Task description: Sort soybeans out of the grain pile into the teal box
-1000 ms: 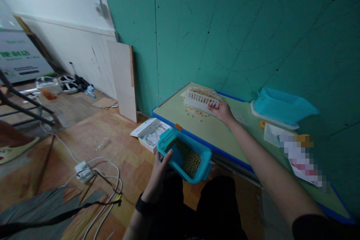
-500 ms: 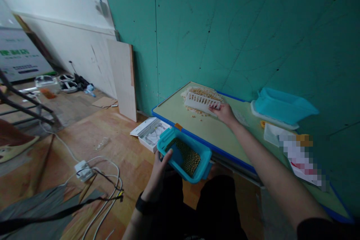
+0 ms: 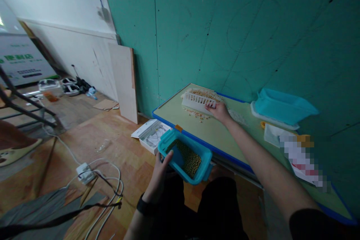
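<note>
My left hand grips the left end of a blue plastic container, held tilted just below the table's front edge. Inside lie small green beans and larger tan beans. Over the table, my right hand is closed on the right end of a white slotted plastic strip. The strip stands on its long edge in front of a pile of tan beans mixed with pale grains. Several loose beans lie on the near side of the strip.
A second blue container rests on a white lid at the table's right. Beside it lie a white tray and a blurred-out packet. An open white box and white cables are on the floor. A green wall stands behind.
My right hand has drawn the slotted strip slightly left and toward me, and more loose beans show in front of it. The left hand keeps holding the container in about the same place.
</note>
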`<state>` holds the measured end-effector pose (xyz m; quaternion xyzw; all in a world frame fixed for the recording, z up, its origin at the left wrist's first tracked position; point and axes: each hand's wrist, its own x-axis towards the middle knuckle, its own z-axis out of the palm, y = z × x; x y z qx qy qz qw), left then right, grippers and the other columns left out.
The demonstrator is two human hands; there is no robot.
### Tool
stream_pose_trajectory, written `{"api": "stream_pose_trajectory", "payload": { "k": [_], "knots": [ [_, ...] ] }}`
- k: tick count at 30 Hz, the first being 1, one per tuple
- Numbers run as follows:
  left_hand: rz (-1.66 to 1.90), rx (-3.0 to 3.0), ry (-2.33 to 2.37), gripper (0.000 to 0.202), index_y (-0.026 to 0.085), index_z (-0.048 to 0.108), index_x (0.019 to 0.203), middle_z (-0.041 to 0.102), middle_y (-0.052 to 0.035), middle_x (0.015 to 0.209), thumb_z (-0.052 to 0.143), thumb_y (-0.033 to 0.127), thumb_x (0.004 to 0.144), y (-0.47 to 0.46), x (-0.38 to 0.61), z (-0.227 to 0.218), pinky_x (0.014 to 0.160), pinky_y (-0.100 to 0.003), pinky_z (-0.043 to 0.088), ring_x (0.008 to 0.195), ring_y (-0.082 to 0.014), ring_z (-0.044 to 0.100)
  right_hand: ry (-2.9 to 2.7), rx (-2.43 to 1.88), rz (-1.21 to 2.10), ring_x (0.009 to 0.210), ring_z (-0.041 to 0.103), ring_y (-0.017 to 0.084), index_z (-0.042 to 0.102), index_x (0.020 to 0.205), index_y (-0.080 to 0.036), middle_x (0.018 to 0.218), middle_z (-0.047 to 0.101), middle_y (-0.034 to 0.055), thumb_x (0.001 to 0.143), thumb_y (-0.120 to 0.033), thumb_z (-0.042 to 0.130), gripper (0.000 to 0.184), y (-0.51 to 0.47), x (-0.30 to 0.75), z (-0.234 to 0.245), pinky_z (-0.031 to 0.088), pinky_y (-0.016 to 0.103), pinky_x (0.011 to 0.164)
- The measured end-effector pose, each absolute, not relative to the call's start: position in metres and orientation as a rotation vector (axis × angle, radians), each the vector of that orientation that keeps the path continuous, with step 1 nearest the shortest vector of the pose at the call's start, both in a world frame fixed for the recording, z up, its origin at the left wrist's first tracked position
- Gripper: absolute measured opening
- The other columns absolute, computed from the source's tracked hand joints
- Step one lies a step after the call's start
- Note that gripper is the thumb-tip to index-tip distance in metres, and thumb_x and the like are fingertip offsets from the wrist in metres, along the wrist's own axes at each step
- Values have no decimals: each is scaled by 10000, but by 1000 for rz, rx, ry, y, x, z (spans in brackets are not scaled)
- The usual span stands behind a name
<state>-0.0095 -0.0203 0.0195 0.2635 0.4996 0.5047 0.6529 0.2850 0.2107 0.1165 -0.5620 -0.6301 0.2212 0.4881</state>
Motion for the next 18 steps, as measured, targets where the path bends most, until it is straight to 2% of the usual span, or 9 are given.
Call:
{"api": "stream_pose_trajectory", "payload": {
  "k": [7, 14, 18],
  "knots": [
    [1193, 626, 1124, 961, 384, 506, 1693, 720, -172, 1596, 905, 744, 897, -24, -7, 23, 955, -557, 732, 1352, -433, 771, -1590, -1373, 597, 971, 890, 335, 826, 769, -216, 902, 906, 74, 791, -174, 920, 105, 209, 294, 115, 697, 485, 1001],
    [1160, 609, 1107, 920, 379, 509, 1670, 740, -164, 1551, 884, 749, 916, -22, -7, 22, 949, -537, 733, 1275, -400, 809, -1630, -1297, 627, 924, 880, 344, 828, 766, -234, 828, 886, 62, 750, -383, 1020, 243, 194, 300, 112, 717, 504, 960],
    [1163, 623, 1087, 909, 338, 495, 1675, 712, -189, 1576, 860, 742, 947, -21, -9, 16, 956, -526, 727, 1270, -396, 810, -1627, -1332, 620, 958, 885, 354, 840, 774, -231, 859, 896, 82, 783, -308, 987, 166, 182, 299, 112, 715, 501, 976]
  ]
}}
